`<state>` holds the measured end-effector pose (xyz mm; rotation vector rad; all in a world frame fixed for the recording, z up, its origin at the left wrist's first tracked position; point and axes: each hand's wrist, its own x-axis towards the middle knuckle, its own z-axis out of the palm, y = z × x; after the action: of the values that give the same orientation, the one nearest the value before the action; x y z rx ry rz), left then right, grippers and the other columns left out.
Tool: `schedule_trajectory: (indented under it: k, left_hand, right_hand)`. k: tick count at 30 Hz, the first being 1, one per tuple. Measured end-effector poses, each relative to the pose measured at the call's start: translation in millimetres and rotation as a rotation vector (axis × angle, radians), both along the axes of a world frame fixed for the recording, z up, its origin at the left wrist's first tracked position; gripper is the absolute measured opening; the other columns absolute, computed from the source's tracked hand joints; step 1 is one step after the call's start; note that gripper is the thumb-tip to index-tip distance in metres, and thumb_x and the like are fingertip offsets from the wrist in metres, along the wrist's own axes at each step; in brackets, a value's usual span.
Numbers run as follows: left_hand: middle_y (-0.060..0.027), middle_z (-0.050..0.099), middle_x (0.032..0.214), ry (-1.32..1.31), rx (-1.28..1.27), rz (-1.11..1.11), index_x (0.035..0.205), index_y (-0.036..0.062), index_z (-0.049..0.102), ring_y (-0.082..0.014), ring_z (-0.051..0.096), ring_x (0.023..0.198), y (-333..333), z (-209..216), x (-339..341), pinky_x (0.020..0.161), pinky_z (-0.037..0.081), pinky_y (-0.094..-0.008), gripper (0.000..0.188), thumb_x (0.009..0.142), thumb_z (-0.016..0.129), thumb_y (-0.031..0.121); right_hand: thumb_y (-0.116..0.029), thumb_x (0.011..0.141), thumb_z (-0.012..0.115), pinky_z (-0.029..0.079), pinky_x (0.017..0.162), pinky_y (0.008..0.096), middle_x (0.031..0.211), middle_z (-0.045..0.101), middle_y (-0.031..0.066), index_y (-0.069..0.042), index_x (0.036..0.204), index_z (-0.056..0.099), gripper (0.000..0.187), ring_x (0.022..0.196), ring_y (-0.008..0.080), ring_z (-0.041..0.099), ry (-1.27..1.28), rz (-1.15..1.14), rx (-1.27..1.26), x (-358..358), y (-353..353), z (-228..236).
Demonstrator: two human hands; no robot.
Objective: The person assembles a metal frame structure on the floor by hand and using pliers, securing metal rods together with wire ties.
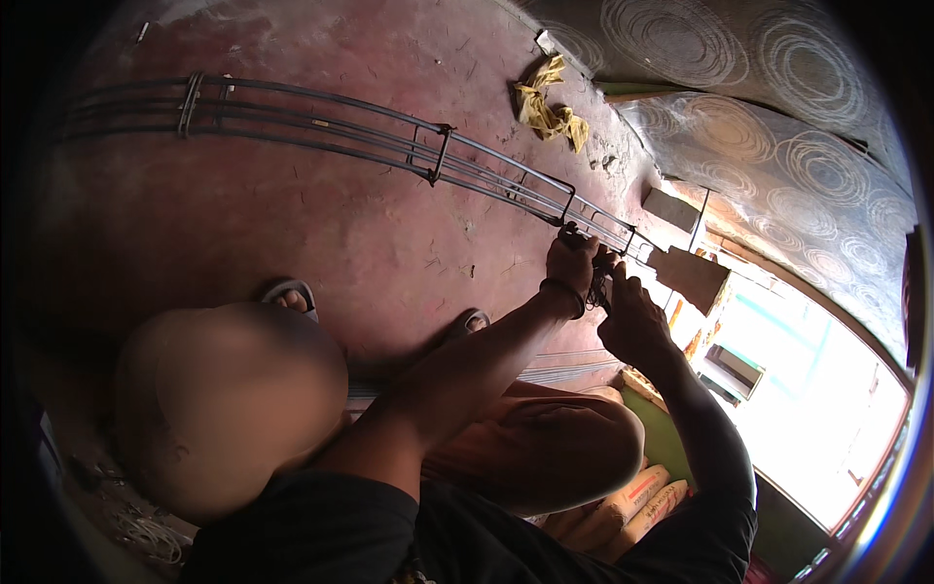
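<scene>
A long cage of steel reinforcing bars [341,104] with rectangular stirrups [440,156] runs from the far left toward the right of the head view. At its right part my left hand [571,263] is closed on a tangled bundle of dark tie wire [598,282], right beside a stirrup. My right hand [632,316] is just to the right and slightly nearer, its fingers bent in toward the same bundle. Whether those fingers grip a strand or a small tool is too dark to tell. A dark band circles my left wrist.
A yellow cloth [547,107] lies on the reddish floor [370,214] beyond the cage. A brown block [691,277] is at the cage's right end, near a bright opening [808,389]. Filled paper sacks [632,506] lie low at right. Sandalled feet [292,297] show at left.
</scene>
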<state>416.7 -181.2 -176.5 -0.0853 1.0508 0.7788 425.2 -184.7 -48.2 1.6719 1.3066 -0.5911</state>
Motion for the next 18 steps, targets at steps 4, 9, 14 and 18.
schedule_trajectory:
  k: [4, 9, 14, 18]
  left_hand:
    - [-0.0122, 0.059, 0.095, -0.261, -0.148, 0.249, 0.104, 0.0001, 0.051, -0.0205, 0.061, 0.085, -33.7, -73.8, 12.7, 0.074, 0.051, -0.0375, 0.022, 0.089, 0.051, 0.016]
    - [-0.0218, 0.061, 0.105, 0.534, 0.268, -0.014, 0.111, -0.0019, 0.054, -0.0341, 0.061, 0.094, 5.3, -172.2, -4.5, 0.082, 0.047, -0.0409, 0.036, 0.086, 0.055, 0.024]
    - [-0.0193, 0.066, 0.086, 0.396, 0.202, -0.099, 0.097, -0.0022, 0.061, -0.0333, 0.064, 0.084, 42.7, -191.6, 7.2, 0.075, 0.050, -0.0412, 0.032, 0.084, 0.061, 0.027]
    - [-0.0134, 0.062, 0.062, 0.171, 0.069, 0.006, 0.083, -0.0026, 0.062, -0.0212, 0.064, 0.054, 44.7, -176.2, 19.5, 0.048, 0.050, -0.0321, 0.037, 0.085, 0.060, 0.034]
  right_hand:
    - [-0.004, 0.080, 0.046, 0.046, 0.085, 0.0486, 0.112, 0.051, 0.0264, 0.002, 0.137, 0.029, 0.060, 0.107, 0.0399, 0.052, -0.123, 0.249, 0.240, 37.7, -10.4, -20.4]
    - [-0.006, 0.086, 0.046, 0.048, 0.078, 0.0503, 0.107, 0.055, 0.0253, 0.001, 0.127, 0.040, 0.042, 0.096, 0.0416, 0.057, -0.057, 0.141, 0.205, 54.2, -8.0, -41.7]
    - [-0.010, 0.089, 0.049, 0.048, 0.070, 0.0507, 0.094, 0.060, 0.0224, -0.005, 0.109, 0.049, 0.020, 0.084, 0.0408, 0.060, 0.105, 0.209, 0.265, 78.3, 7.7, -53.7]
    - [-0.009, 0.088, 0.052, 0.048, 0.064, 0.0509, 0.089, 0.060, 0.0213, -0.006, 0.101, 0.049, 0.014, 0.078, 0.0415, 0.060, 0.136, 0.175, 0.271, 105.1, 7.8, -60.7]
